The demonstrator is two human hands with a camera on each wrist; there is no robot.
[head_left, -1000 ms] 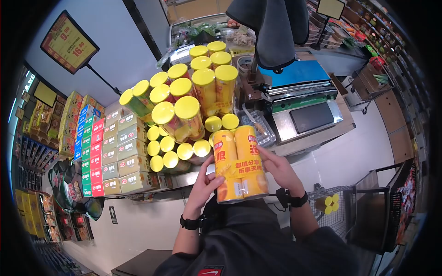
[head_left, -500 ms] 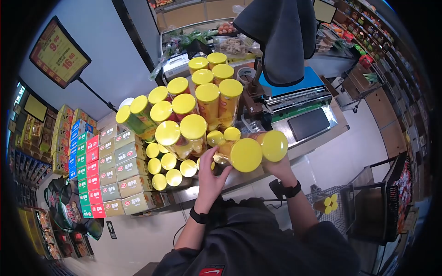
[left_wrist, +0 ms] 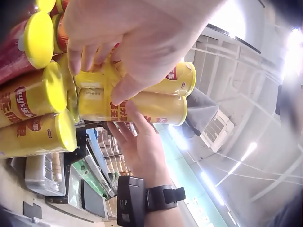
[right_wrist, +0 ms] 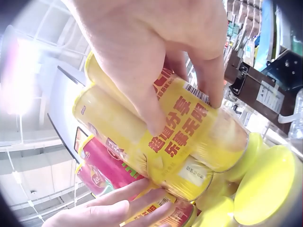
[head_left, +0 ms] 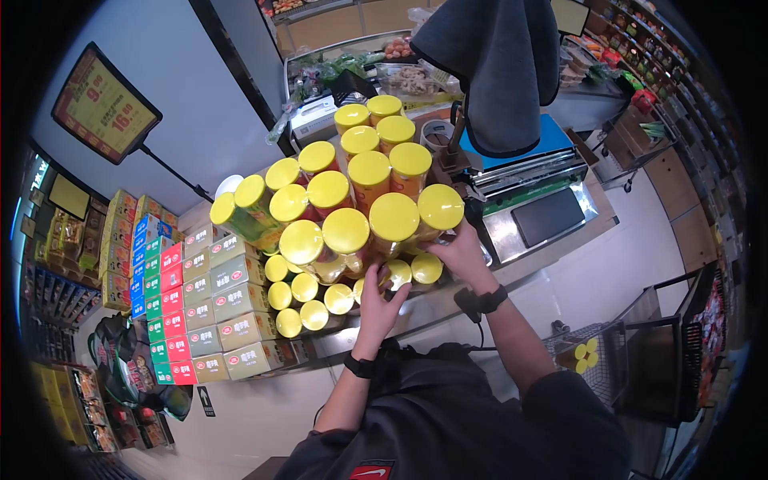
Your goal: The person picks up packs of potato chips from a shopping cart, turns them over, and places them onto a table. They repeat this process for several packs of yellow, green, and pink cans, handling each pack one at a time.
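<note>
Your left hand (head_left: 382, 298) and right hand (head_left: 459, 254) both grip the yellow twin-pack of chip cans (head_left: 416, 214), fingers curled around it.

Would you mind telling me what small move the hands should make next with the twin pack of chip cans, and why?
Probably ease the twin pack down until it rests on the yellow-lidded cans below. Both the left hand and right hand hold it upright at the front of the stack, level with the neighbouring cans; whether its base already sits is hidden.
</note>
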